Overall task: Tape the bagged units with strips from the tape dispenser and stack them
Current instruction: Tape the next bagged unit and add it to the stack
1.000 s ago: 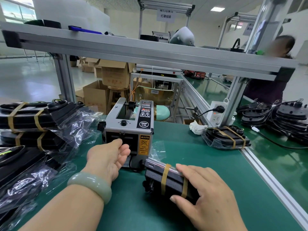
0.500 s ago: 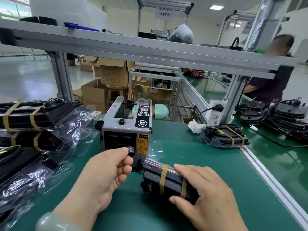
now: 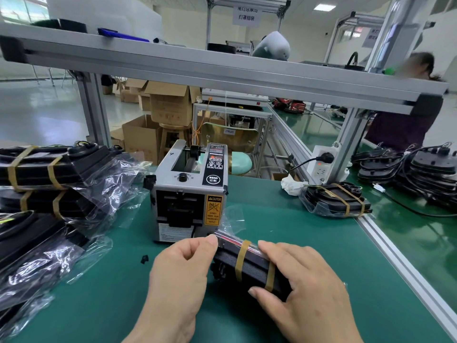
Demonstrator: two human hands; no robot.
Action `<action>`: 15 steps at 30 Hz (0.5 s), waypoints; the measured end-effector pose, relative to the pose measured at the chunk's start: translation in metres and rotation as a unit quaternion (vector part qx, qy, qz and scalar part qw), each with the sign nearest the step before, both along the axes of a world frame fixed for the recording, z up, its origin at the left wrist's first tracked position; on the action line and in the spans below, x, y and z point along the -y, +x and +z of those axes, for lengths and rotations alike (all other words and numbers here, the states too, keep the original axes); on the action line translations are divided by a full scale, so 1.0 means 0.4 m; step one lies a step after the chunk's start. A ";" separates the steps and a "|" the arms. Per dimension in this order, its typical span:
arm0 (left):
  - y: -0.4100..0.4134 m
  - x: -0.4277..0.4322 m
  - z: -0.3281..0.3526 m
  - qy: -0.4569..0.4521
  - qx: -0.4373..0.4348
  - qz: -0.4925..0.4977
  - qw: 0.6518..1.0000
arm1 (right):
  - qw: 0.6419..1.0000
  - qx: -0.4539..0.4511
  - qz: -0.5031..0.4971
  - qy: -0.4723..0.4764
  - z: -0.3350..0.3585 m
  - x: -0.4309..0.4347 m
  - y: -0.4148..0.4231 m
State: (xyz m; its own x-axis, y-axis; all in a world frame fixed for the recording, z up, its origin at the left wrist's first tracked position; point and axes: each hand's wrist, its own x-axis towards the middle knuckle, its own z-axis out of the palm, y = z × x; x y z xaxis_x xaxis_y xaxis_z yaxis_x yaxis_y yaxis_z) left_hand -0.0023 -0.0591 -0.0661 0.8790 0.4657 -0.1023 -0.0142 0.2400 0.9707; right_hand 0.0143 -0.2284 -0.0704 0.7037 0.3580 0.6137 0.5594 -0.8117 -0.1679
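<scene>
A black unit in a clear bag (image 3: 249,268) lies on the green mat in front of the grey tape dispenser (image 3: 188,194). Two brown tape bands wrap it. My right hand (image 3: 304,288) grips its right end, fingers over the top. My left hand (image 3: 180,276) is at the unit's upper left corner, thumb and forefinger pinched together on a small tape strip that is mostly hidden. Taped units are stacked at the far left (image 3: 37,169). Another taped unit (image 3: 333,201) lies at the right by the rail.
Loose bagged units without tape (image 3: 37,256) spread over the left of the mat. A small black scrap (image 3: 144,259) lies near my left hand. An aluminium rail (image 3: 395,256) bounds the mat on the right; beyond it sit piled black units with cables (image 3: 420,169). A shelf beam (image 3: 222,70) runs overhead.
My left hand drew back from the dispenser's outlet, pinching closed, and moved right to the unit's left corner. My right hand stayed on the unit.
</scene>
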 end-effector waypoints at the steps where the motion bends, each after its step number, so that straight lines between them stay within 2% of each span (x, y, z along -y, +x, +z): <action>1: 0.002 0.002 -0.001 -0.002 0.000 0.004 1.000 | 1.000 -0.003 -0.002 -0.003 -0.001 -0.002 -0.001; 15: 0.008 0.019 -0.002 0.006 0.001 0.016 1.000 | 1.000 -0.004 -0.016 -0.002 0.001 -0.010 -0.007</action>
